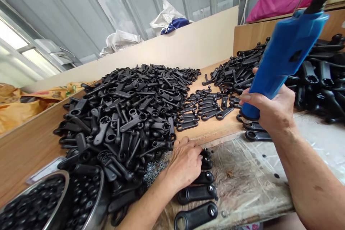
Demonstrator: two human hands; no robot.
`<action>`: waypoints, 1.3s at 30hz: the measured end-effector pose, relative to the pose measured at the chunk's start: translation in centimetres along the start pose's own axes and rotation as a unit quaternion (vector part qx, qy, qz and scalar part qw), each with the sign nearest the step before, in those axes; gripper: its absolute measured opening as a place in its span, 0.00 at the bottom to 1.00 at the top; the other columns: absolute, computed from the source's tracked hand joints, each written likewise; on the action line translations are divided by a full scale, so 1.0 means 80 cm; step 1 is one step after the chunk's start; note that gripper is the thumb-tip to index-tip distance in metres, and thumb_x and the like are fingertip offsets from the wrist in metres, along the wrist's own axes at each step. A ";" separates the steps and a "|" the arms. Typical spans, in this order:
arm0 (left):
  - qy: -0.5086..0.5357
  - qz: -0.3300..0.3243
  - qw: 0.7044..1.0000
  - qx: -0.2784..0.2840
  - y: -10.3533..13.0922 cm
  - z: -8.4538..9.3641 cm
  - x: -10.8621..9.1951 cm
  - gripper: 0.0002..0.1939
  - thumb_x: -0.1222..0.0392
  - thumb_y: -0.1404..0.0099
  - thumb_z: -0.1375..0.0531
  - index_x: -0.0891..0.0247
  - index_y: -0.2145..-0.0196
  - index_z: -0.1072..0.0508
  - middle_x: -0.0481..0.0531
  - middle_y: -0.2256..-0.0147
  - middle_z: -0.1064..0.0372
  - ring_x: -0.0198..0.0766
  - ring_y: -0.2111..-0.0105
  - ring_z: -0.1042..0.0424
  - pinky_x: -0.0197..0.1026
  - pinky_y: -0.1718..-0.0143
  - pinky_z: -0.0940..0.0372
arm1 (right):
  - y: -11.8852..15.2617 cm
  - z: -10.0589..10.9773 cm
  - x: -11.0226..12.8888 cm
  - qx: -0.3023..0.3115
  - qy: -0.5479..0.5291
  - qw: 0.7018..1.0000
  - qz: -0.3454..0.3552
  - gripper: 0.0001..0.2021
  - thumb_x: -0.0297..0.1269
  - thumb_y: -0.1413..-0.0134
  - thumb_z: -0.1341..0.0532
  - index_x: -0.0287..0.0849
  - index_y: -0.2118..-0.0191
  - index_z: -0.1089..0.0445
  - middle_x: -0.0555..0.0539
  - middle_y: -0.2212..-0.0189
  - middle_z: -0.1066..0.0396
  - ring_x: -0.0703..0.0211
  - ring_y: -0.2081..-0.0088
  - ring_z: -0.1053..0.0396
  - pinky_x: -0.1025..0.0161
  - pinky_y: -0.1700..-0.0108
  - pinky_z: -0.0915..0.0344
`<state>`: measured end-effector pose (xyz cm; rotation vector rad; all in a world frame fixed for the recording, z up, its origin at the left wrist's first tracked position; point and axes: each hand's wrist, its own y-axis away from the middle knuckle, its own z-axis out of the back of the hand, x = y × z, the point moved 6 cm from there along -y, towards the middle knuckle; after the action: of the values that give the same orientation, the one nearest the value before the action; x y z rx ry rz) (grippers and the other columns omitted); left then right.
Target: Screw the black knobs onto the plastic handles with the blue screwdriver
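My right hand [277,109] is wrapped around a blue electric screwdriver [283,54], held tilted with its lower end over black plastic levers [258,136] on the bench. My left hand [185,160] is closed, its fingers curled down at the far end of a row of black levers. What its fingertips pinch, if anything, is hidden. Nearer me in that row lie more levers, one [196,193] and another [196,215], each with a ring at the left end and a shiny screw at the right end. Small silver screws [156,169] lie left of this hand.
A tall heap of black levers [129,111] fills the left. Another pile [318,72] stands at the right. Between them several levers [210,106] lie in rows. Metal bowls [66,183] with small black round parts sit at the lower left. A board [199,45] borders the back.
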<state>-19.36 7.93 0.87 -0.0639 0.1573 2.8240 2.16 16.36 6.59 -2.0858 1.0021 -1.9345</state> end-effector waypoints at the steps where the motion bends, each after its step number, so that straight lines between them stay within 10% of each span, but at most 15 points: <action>1: 0.005 0.003 1.000 0.002 0.000 0.000 0.000 0.13 0.63 0.35 0.50 0.62 0.68 0.25 0.55 0.65 0.28 0.46 0.57 0.34 0.47 0.55 0.41 | 0.000 0.000 -0.001 -0.004 -0.017 1.000 -0.016 0.17 0.41 0.73 0.29 0.45 0.71 0.32 0.55 0.79 0.30 0.59 0.79 0.33 0.58 0.76 0.36; 6: 0.039 0.006 0.999 0.030 0.021 0.007 0.002 0.18 0.62 0.33 0.53 0.63 0.50 0.30 0.57 0.48 0.33 0.45 0.46 0.37 0.49 0.45 0.44 | 0.000 -0.002 0.005 -0.006 -0.061 0.998 -0.030 0.14 0.37 0.75 0.29 0.44 0.76 0.32 0.55 0.81 0.31 0.59 0.80 0.35 0.59 0.77 0.39; 11: 0.028 0.000 0.997 0.066 0.087 -0.022 0.017 0.50 0.38 0.43 0.40 0.68 0.34 0.55 0.67 0.34 0.66 0.60 0.35 0.64 0.65 0.39 0.57 | 0.000 -0.002 0.009 -0.007 -0.069 0.997 -0.030 0.11 0.35 0.73 0.30 0.43 0.78 0.33 0.53 0.81 0.31 0.57 0.79 0.35 0.58 0.77 0.39; 16: -0.049 -0.090 0.992 -0.067 0.122 -0.056 0.024 0.56 0.26 0.43 0.49 0.70 0.33 0.62 0.72 0.35 0.62 0.67 0.36 0.63 0.73 0.44 0.53 | 0.002 -0.005 0.012 -0.006 -0.081 0.996 -0.021 0.11 0.33 0.75 0.31 0.44 0.79 0.33 0.54 0.82 0.31 0.57 0.81 0.35 0.59 0.77 0.40; 25: -0.021 -0.098 0.994 -0.049 0.103 -0.060 0.024 0.66 0.23 0.51 0.45 0.68 0.34 0.77 0.71 0.34 0.66 0.64 0.35 0.65 0.70 0.40 0.56 | 0.004 -0.011 0.015 0.016 -0.119 0.991 -0.051 0.12 0.32 0.74 0.31 0.41 0.75 0.31 0.52 0.83 0.30 0.60 0.82 0.35 0.63 0.79 0.39; 31: 0.084 -0.086 0.992 0.049 0.073 -0.055 0.012 0.65 0.20 0.53 0.47 0.71 0.34 0.64 0.67 0.34 0.74 0.58 0.35 0.74 0.64 0.37 0.64 | 0.036 -0.044 0.032 0.123 -0.214 0.963 -0.106 0.23 0.42 0.73 0.34 0.41 0.63 0.31 0.50 0.85 0.31 0.58 0.83 0.36 0.63 0.81 0.39; 39: 0.121 -0.128 0.984 0.021 0.048 -0.049 0.005 0.63 0.21 0.52 0.47 0.77 0.36 0.55 0.71 0.35 0.66 0.56 0.35 0.71 0.62 0.36 0.68 | 0.072 -0.081 0.042 0.172 -0.298 0.932 -0.114 0.33 0.50 0.68 0.31 0.45 0.52 0.35 0.53 0.83 0.30 0.59 0.82 0.35 0.64 0.78 0.39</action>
<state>-20.83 3.95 -2.62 -0.3908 0.2446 2.5465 -6.16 12.34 7.58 -2.4027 0.2842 -1.2707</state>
